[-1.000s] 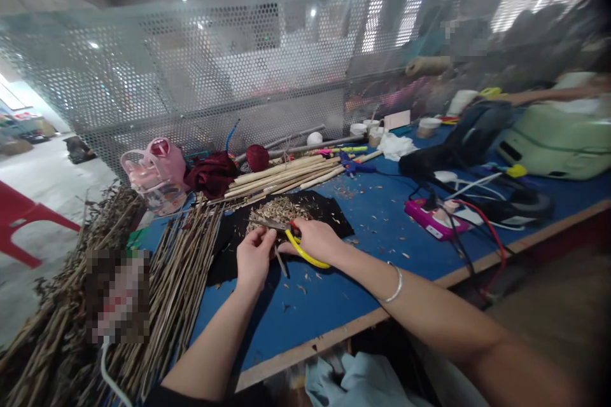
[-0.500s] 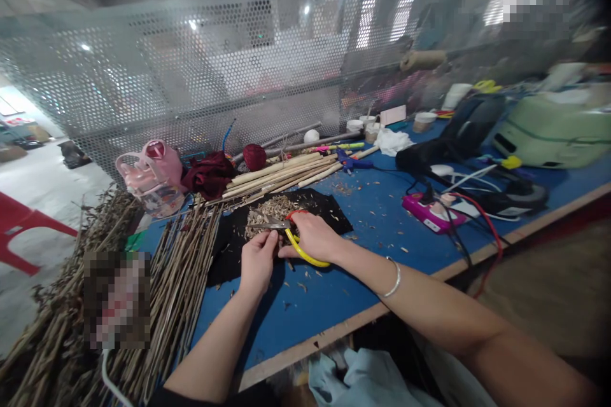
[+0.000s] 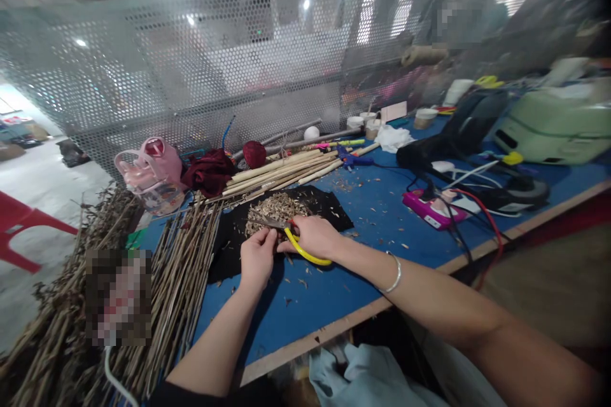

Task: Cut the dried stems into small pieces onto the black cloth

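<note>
My right hand (image 3: pixel 312 236) is closed around the yellow handle of a pair of scissors (image 3: pixel 271 222); a bit of orange shows at its grip. The metal blades point left over a heap of pale chopped plant bits (image 3: pixel 279 205). Close below the blades, my left hand (image 3: pixel 258 257) is pinched, thumb against fingertips. Whatever sits in that pinch is too small or hidden to name. Under the heap lies a black cloth (image 3: pixel 225 259) on the blue table (image 3: pixel 281 318).
Long dry stems (image 3: pixel 179 286) lie left of the cloth. Behind it are peeled sticks (image 3: pixel 281 173), a dark red yarn ball (image 3: pixel 254 154), a pink water bottle (image 3: pixel 155 172) and a blue glue gun (image 3: pixel 352 159). A magenta power strip (image 3: pixel 432 210) with cables sits at right.
The scissors have turned, their blades now angling up to the left instead of lying nearly level, and less orange handle shows. My left hand stays almost in place, still pinched.
</note>
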A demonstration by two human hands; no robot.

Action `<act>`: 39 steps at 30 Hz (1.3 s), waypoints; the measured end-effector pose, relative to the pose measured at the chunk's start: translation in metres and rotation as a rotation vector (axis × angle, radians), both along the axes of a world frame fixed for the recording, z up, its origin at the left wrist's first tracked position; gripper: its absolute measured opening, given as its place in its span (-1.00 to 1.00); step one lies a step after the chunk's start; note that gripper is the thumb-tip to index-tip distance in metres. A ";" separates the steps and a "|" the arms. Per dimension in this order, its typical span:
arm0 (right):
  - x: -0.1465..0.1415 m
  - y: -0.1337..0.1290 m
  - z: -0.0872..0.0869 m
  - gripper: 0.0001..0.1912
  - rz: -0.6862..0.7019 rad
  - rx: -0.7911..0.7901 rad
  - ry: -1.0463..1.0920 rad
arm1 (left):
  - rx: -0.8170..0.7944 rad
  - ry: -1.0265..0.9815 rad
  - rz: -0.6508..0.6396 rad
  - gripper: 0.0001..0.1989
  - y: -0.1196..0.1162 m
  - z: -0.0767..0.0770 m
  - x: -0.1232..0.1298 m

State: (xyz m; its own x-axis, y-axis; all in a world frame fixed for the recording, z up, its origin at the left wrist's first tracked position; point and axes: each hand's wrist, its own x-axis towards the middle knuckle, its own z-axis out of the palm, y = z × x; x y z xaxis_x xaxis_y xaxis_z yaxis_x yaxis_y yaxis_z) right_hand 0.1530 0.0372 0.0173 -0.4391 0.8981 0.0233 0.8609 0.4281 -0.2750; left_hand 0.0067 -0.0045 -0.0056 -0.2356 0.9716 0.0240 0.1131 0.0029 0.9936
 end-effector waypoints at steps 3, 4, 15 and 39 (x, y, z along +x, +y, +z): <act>0.000 0.000 0.002 -0.25 -0.016 -0.039 -0.024 | -0.039 -0.070 -0.010 -0.68 0.002 -0.006 -0.001; 0.001 0.000 0.001 -0.25 -0.020 -0.045 -0.027 | -0.051 -0.094 -0.017 -0.67 0.002 -0.008 -0.001; 0.002 0.003 -0.006 -0.25 -0.079 -0.081 -0.044 | -0.169 -0.319 -0.028 -0.67 0.005 -0.006 0.001; 0.007 -0.002 0.007 -0.16 0.067 0.029 0.103 | -0.113 -0.342 0.008 -0.60 0.003 0.004 0.002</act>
